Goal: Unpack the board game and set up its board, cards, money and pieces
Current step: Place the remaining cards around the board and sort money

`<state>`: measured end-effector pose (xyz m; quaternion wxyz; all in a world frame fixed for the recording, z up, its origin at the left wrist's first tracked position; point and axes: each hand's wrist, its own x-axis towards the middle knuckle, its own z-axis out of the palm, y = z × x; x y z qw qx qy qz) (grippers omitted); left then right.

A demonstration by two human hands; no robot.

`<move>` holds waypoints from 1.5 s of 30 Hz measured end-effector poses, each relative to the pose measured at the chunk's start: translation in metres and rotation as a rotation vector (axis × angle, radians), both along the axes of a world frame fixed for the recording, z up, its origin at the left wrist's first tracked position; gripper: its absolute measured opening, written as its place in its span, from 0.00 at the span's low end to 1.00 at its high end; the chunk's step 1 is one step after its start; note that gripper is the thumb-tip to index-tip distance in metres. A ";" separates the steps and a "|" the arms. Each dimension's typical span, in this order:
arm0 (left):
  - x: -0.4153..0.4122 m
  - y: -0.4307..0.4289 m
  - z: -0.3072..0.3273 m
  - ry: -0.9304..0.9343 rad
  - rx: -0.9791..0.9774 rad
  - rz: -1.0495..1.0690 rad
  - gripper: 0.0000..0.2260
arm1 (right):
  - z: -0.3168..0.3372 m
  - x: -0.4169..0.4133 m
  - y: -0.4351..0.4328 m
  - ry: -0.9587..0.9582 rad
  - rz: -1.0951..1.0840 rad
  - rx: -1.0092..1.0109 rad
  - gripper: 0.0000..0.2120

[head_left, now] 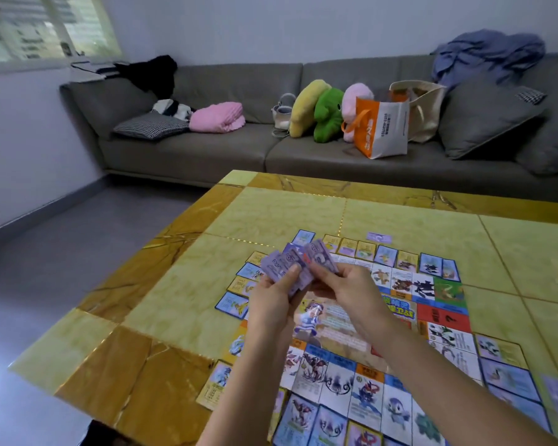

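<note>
Yellow stone table (271, 214): I see its marbled top carrying everything, the far half bare, a grey sofa (207, 149) well beyond it.
Board (351, 320): it lies flat and open under my arms, the square spread toward the right and near edge of the table; property cards (361, 249) sit edge to edge along its far, left and near sides.
Left hand (273, 297): I have it closed around the lower end of a purple fan of money notes (287, 263), thumb pressed on the face of the stack.
Right hand (342, 286): thumb and forefinger pinch the upper right note of the same fan, as if I am peeling one off; this hand is nearer the open table to the right and far side.
Notes' axis: the fan's long axis runs from my left palm up and away toward the far edge, tips splayed to the right, held above the board's far-left corner.
Single note (379, 237): one purple note lies flat beyond the far card row, long axis across the table, well apart from my grip and up-right of it.
Next move, my judgement: deal the pinched note out to the right and away, toward that lone one.
</note>
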<state>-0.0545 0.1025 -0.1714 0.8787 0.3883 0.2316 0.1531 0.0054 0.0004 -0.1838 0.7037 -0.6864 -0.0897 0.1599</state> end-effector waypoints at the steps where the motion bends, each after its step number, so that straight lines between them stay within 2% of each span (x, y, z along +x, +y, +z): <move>1: -0.004 0.012 0.002 0.012 0.036 0.010 0.05 | 0.000 0.001 0.009 0.009 0.024 0.014 0.07; 4: -0.017 0.056 0.005 0.083 0.155 0.059 0.03 | 0.002 0.013 0.032 -0.014 0.186 -0.063 0.09; 7: -0.034 0.103 0.004 0.125 0.177 0.094 0.04 | 0.000 0.031 0.050 -0.143 0.324 -0.404 0.12; 9: -0.042 0.125 0.000 0.143 0.171 0.108 0.04 | 0.001 0.042 0.066 -0.244 0.362 -0.545 0.10; 16: -0.050 0.158 -0.017 0.187 0.109 0.148 0.05 | 0.002 0.079 0.135 -0.343 0.385 -0.509 0.10; 19: -0.048 0.160 -0.019 0.184 0.089 0.136 0.04 | -0.001 0.087 0.161 -0.340 0.533 -0.655 0.12; 22: -0.043 0.157 -0.022 0.181 0.100 0.114 0.04 | 0.000 0.093 0.180 -0.464 0.667 -0.848 0.13; 26: -0.042 0.157 -0.025 0.177 0.111 0.119 0.04 | 0.004 0.102 0.201 -0.649 0.694 -0.843 0.10; 30: -0.045 0.161 -0.026 0.158 0.092 0.133 0.03 | 0.000 0.110 0.217 -0.694 0.867 -0.936 0.13; 33: -0.045 0.162 -0.026 0.165 0.071 0.141 0.04 | -0.009 0.113 0.222 -0.670 0.964 -0.958 0.11; 38: -0.042 0.157 -0.027 0.196 0.142 0.161 0.04 | -0.016 0.127 0.228 -0.657 0.881 -0.976 0.13; 45: -0.039 0.157 -0.031 0.219 0.164 0.154 0.04 | -0.030 0.136 0.231 -0.598 0.875 -0.947 0.17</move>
